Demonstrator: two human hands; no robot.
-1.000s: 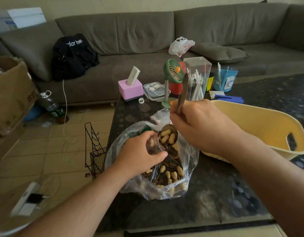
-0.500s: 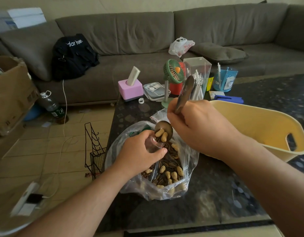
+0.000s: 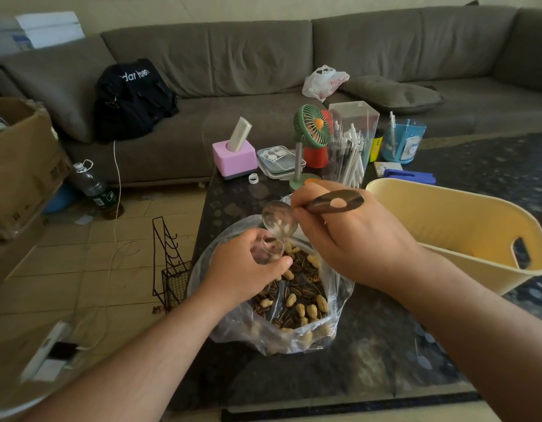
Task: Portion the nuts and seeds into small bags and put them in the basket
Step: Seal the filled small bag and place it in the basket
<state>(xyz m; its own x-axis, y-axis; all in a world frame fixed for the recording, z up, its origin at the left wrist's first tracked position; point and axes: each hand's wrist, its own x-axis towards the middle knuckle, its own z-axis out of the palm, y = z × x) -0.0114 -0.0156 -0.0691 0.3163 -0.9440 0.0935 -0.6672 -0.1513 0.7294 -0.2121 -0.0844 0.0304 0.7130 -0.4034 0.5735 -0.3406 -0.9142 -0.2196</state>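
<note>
1. Dark speckled stone table point(image 3: 370, 354) stands before a grey-brown sofa point(image 3: 263, 56), with pale floor tiles to its left.
2. On the table lies a large clear bag point(image 3: 294, 336), mouth open upward, holding pale peanuts in shell and striped sunflower seeds point(image 3: 294, 300).
3. Over that bag the left hand point(image 3: 245, 269) pinches a small clear bag point(image 3: 269, 249) between thumb and fingers, its opening facing up.
4. Right hand point(image 3: 349, 239) is curled round a metal spoon point(image 3: 309, 211); the handle points right and away, and the bowl tips down-left, touching the small bag's mouth.
5. Right of the hands sits a yellow basket point(image 3: 446, 214), long side running toward the far left.
</note>
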